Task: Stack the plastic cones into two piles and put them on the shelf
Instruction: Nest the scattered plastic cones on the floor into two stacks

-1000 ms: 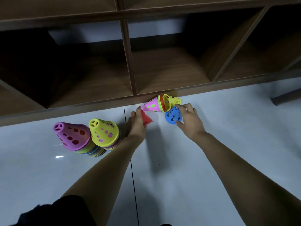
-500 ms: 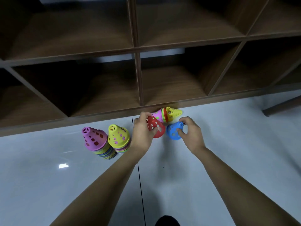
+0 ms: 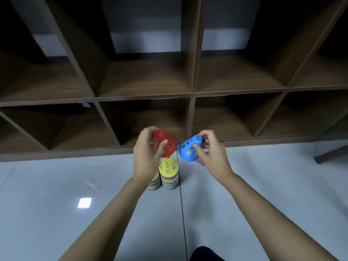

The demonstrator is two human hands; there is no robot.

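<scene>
My left hand (image 3: 146, 157) grips a red perforated cone (image 3: 165, 145), held in the air above the floor. Beside it my right hand (image 3: 212, 155) grips a blue perforated cone (image 3: 189, 148), lifted to the same height. Directly below the red cone stands a pile of many coloured cones with a yellow cone (image 3: 169, 166) on top. A second pile (image 3: 154, 182) stands just left of it, mostly hidden behind my left wrist. A few more cones (image 3: 201, 161) lie on the floor behind my right hand, largely hidden.
A dark wooden shelf (image 3: 192, 95) with open square compartments fills the upper half of the view, its bottom rail meeting the glossy pale floor (image 3: 56, 185). A floor joint line runs down the middle. A wooden leg (image 3: 331, 156) juts in at the right.
Both hands have lifted the red and blue cones off the floor. The view has tilted up, showing more shelf rows, and the two piles now sit under my left hand.
</scene>
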